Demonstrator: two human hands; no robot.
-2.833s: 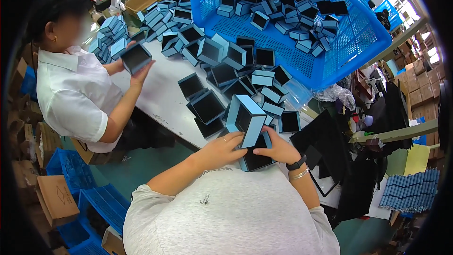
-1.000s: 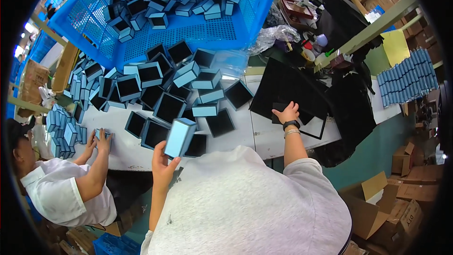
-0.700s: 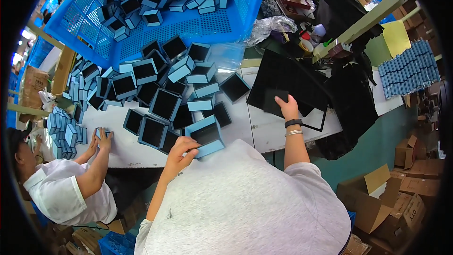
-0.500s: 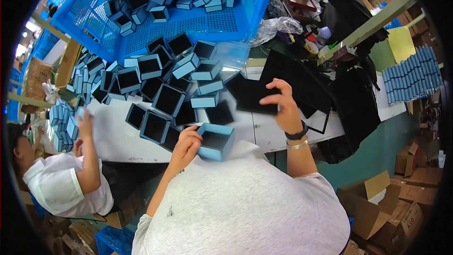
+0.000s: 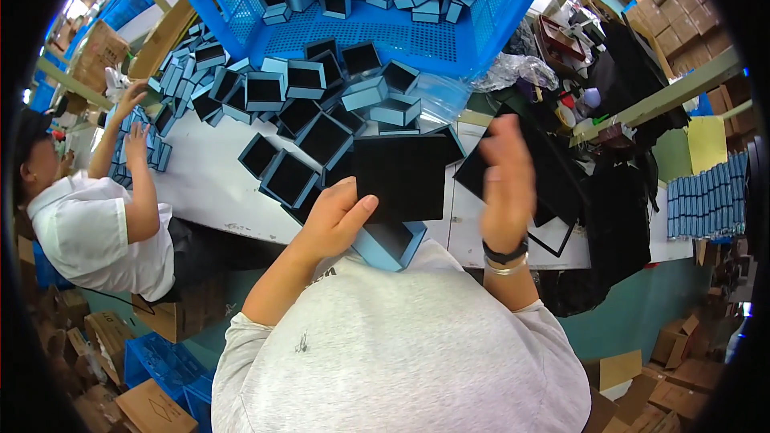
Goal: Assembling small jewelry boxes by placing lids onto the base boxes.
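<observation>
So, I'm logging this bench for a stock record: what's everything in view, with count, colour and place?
Held sheet: one, black, in the left hand
Near box: one, light blue, partly under that sheet
Other boxes: many, light blue with dark insides, on table and in crate
Crate: one, blue, table's far side
Table: one, white, before the person
Loose sheets: several, black, table's right
Crumpled plastic: uncounted, clear, right of crate
Stacked pieces: many, blue, far right
Yellow sheet: one, yellow, far right
Cartons: many, brown, both sides
Co-worker: one, white shirt, left
Watch: one, black, right wrist
Left hand: one, bare, centre
Right hand: one, bare, raised, blurred
</observation>
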